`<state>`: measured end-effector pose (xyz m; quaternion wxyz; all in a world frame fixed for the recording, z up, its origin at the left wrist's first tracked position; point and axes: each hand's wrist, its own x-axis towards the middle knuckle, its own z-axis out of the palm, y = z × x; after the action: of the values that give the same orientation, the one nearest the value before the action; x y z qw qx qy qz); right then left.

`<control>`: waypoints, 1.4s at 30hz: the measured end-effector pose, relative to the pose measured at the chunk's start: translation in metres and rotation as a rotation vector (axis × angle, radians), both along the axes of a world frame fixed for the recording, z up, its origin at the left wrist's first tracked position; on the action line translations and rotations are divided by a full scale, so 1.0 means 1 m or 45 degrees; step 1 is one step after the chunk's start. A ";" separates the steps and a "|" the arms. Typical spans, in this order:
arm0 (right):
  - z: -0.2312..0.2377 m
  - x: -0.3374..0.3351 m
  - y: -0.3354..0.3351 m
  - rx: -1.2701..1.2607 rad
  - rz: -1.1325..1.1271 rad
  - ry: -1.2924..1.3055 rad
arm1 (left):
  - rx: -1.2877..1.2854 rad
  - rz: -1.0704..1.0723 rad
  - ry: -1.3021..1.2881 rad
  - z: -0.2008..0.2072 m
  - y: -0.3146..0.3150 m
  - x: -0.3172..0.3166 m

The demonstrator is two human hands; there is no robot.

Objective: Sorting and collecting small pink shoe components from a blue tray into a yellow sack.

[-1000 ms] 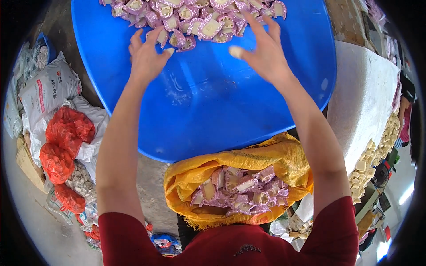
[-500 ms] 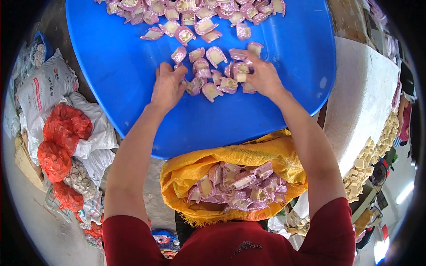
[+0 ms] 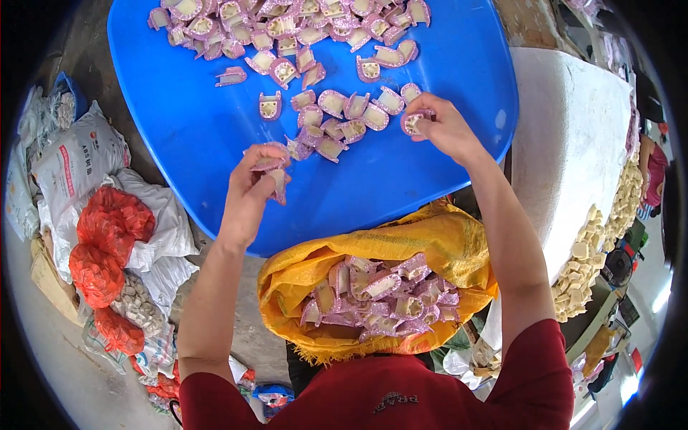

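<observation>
At the centre of the frame, over the big blue tray (image 3: 215, 143), the left hand (image 3: 251, 193) has its grip clenched on a purple-and-cream moulded piece (image 3: 276, 168), and the right hand (image 3: 444, 129) pinches another piece (image 3: 414, 123) at the right of the loose cluster (image 3: 337, 115). Below, a yellow sack (image 3: 430, 244) lies open, partly filled with the same parts. Handling them well probably calls for a firm fingertip hold and keeping each piece above the sack's mouth.

Red short-sleeved shirt (image 3: 387, 401), small dark printed mark on chest. Sleeves end above elbows; 2 forearms bare. Left hand (image 3: 247, 197) and right hand (image 3: 444, 129) bare: no gloves, rings or watch visible.
</observation>
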<state>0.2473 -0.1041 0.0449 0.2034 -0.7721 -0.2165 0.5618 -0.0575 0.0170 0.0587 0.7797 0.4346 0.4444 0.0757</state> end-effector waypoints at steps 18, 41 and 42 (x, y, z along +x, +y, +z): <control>0.103 -0.037 -0.033 0.570 0.569 -0.030 | 0.942 -0.577 -0.274 0.085 -0.046 -0.031; -0.053 -0.028 0.022 0.049 0.582 -0.773 | 1.209 -0.789 0.572 -0.057 -0.009 0.037; -0.063 -0.041 0.030 0.050 0.586 -0.760 | 1.288 -0.896 0.552 -0.069 -0.008 0.035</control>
<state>0.2064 -0.0744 -0.0185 0.0145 -0.8290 -0.4448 0.3388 -0.0224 0.0086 -0.0099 0.3498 0.8728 0.3322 -0.0737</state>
